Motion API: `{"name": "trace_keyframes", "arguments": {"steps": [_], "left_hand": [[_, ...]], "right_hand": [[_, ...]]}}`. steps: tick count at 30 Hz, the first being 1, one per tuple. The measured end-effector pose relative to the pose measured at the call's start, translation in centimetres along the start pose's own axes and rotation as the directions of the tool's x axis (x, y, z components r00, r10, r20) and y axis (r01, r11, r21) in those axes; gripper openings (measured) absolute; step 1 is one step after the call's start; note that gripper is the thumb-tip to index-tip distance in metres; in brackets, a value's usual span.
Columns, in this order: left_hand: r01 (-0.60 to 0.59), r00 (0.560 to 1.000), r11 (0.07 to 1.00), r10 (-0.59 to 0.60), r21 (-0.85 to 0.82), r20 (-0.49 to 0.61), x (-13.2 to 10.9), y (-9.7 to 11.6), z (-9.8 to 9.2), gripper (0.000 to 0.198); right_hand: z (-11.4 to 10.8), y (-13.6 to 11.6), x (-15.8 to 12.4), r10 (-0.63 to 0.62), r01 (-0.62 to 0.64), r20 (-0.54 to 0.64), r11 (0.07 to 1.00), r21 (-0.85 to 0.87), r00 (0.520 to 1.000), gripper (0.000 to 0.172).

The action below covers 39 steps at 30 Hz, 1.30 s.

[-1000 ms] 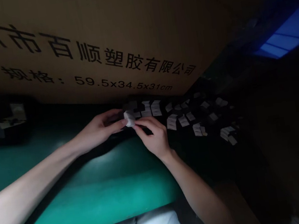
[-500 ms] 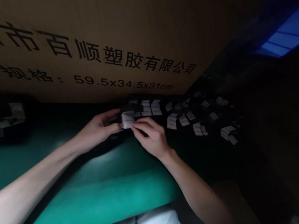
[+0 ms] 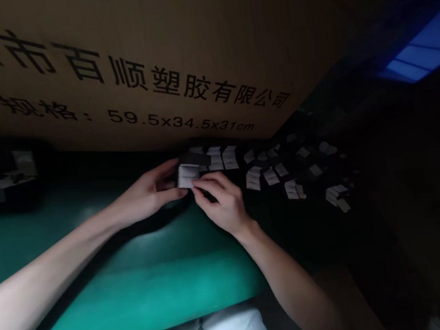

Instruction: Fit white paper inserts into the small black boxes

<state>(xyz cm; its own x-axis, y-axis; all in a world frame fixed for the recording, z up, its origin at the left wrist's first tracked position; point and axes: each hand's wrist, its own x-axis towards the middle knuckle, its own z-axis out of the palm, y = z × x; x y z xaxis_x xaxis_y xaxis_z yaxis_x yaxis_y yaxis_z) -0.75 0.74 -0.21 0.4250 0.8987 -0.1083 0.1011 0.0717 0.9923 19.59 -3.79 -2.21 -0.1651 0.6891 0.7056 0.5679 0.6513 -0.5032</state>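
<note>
A small box [image 3: 204,159] with a dark raised lid and a white insert [image 3: 189,176] is between my hands, above the near part of the table. My left hand [image 3: 152,190] grips it from the left, thumb in front and fingers behind. From the right, my right hand [image 3: 225,200] pinches the lower right corner of the white insert between thumb and fingertips. Whether the insert is fully seated in the box is too dark to tell. Just behind and to the right lie several similar white pieces [image 3: 230,158], some with folds or slots.
A large cardboard box [image 3: 186,38] with printed black characters stands behind my hands. The table has a green cover [image 3: 158,283]. More white pieces [image 3: 336,195] are scattered to the right in shadow. Dark objects [image 3: 12,175] with pale parts sit at the left.
The white insert has shifted slightly left and tilted between my fingers. My left thumb has slid a little to the right below it. The right hand is nearly unmoved.
</note>
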Motion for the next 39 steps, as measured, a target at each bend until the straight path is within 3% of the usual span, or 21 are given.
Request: {"name": "trace_keyframes", "arguments": {"steps": [4, 9, 20, 24, 30, 39], "left_hand": [[0.000, 1.000, 0.999, 0.002, -0.045, 0.027, -0.1, 0.1, -0.1, 0.087], [0.062, 0.998, 0.994, -0.060, -0.086, 0.017, -0.4, 0.8, 0.2, 0.101], [0.089, 0.996, 0.976, -0.093, -0.199, -0.011, -0.2, 0.3, 0.1, 0.091], [0.093, 0.994, 0.963, -0.104, -0.253, -0.031, -0.1, -0.2, 0.0, 0.082], [0.165, 0.961, 0.875, -0.246, -0.455, -0.126, 0.1, 0.5, 0.7, 0.046], [0.174, 0.963, 0.870, -0.249, -0.461, -0.107, 0.2, 0.7, 0.8, 0.031]], "right_hand": [[0.0, -0.1, 0.1, -0.015, 0.015, 0.009, 0.999, -0.029, 1.000, 0.020], [0.1, 0.1, -0.1, -0.049, 0.047, -0.033, 0.998, -0.048, 0.998, 0.017], [0.2, 0.1, -0.2, 0.016, -0.016, -0.011, 0.999, -0.032, 1.000, 0.015], [0.1, 0.2, -0.1, 0.033, -0.033, -0.032, 0.999, 0.009, 0.999, 0.018], [0.0, 0.2, -0.1, 0.038, -0.037, -0.039, 0.999, 0.026, 0.999, 0.019], [0.0, 0.5, -0.1, 0.047, -0.047, -0.028, 0.999, 0.000, 0.999, 0.023]]}}
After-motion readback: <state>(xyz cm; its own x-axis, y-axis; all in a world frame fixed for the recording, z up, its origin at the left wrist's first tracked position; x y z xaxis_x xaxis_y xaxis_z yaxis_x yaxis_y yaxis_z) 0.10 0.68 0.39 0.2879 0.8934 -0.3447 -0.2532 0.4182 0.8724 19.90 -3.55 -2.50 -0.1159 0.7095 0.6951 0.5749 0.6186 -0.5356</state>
